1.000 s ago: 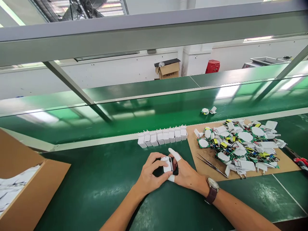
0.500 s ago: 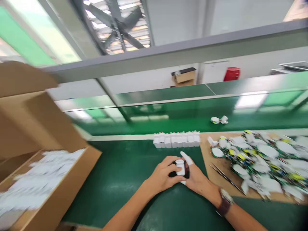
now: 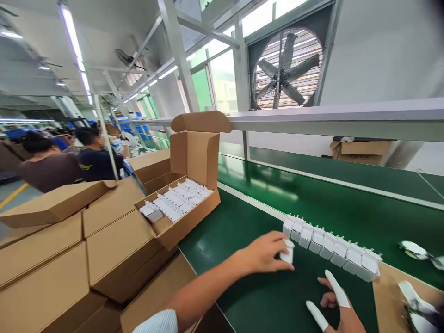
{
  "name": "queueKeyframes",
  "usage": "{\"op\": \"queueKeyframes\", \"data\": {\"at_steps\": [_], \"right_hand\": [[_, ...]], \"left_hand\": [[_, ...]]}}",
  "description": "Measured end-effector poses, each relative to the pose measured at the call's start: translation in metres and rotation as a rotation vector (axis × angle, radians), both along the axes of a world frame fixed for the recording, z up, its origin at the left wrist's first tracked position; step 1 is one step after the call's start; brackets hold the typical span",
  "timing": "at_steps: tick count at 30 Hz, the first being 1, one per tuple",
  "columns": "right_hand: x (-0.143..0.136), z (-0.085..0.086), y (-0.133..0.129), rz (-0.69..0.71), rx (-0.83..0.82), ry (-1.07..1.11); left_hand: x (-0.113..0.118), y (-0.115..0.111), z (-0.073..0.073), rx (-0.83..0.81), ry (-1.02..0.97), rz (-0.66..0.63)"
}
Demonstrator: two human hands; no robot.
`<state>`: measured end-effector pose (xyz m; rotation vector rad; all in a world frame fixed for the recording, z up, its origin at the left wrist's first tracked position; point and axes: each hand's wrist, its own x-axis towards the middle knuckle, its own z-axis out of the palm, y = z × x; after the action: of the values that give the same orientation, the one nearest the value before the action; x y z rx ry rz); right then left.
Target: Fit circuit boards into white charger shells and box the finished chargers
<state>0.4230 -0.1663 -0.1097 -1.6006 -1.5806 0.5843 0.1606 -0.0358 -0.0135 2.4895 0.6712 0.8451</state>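
Observation:
My left hand point(image 3: 265, 253) pinches a small white plastic housing point(image 3: 286, 252) between thumb and fingers, just above the green bench. To its right my right hand point(image 3: 338, 303) is open and holds nothing. Two of its fingers wear white finger cots, held apart; part of that hand lies beyond the lower edge of the view. Beyond both hands stands a row of several similar white box-shaped housings point(image 3: 335, 249), with small prong-like tips along their tops. An open cardboard box point(image 3: 194, 221), left of my left arm, holds rows of white pieces of the same kind.
Closed cardboard boxes point(image 3: 118, 240) are stacked at the left. A brown board point(image 3: 391, 289) with white parts point(image 3: 418, 298) lies at the right. More round white parts point(image 3: 412, 249) rest on the green surface behind it. Co-workers point(image 3: 99, 155) sit at the far left.
My view has swung left, bringing the boxes and co-workers into sight. My hands, together around the housing before, have parted; the left keeps it and the right has let go.

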Motion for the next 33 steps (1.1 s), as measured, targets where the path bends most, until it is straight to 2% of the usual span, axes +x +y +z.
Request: {"op": "queueKeyframes", "data": {"at_steps": [2, 5, 7, 10, 14, 18, 21, 24, 29, 33], "right_hand": [[-0.005, 0.003, -0.005, 0.009, -0.031, -0.023], [-0.013, 0.010, -0.010, 0.042, -0.051, -0.059], [-0.016, 0.016, -0.013, 0.046, -0.048, -0.076], [-0.020, 0.022, -0.016, 0.055, -0.047, -0.074], [-0.019, 0.015, -0.017, 0.079, -0.022, -0.045], [-0.020, 0.006, -0.018, 0.082, 0.035, -0.020], [-0.023, 0.012, -0.019, 0.089, 0.068, -0.034], [-0.024, 0.024, -0.022, 0.076, 0.064, -0.043], [-0.024, 0.035, -0.021, 0.079, 0.059, -0.032], [-0.024, 0.034, -0.019, 0.070, 0.030, -0.034]], "left_hand": [[-0.026, 0.018, 0.011, -0.080, -0.033, 0.159], [-0.043, 0.052, 0.010, -0.155, -0.065, 0.230], [-0.039, 0.071, 0.001, -0.207, -0.083, 0.254], [-0.018, 0.087, -0.010, -0.275, -0.090, 0.250], [0.009, 0.092, -0.008, -0.312, -0.046, 0.216], [0.018, 0.088, 0.012, -0.284, 0.028, 0.227], [0.027, 0.088, 0.033, -0.223, 0.214, 0.239], [0.045, 0.094, 0.047, -0.205, 0.472, 0.181], [0.069, 0.107, 0.052, -0.258, 0.590, 0.107], [0.061, 0.107, 0.056, -0.286, 0.649, 0.049]]}}
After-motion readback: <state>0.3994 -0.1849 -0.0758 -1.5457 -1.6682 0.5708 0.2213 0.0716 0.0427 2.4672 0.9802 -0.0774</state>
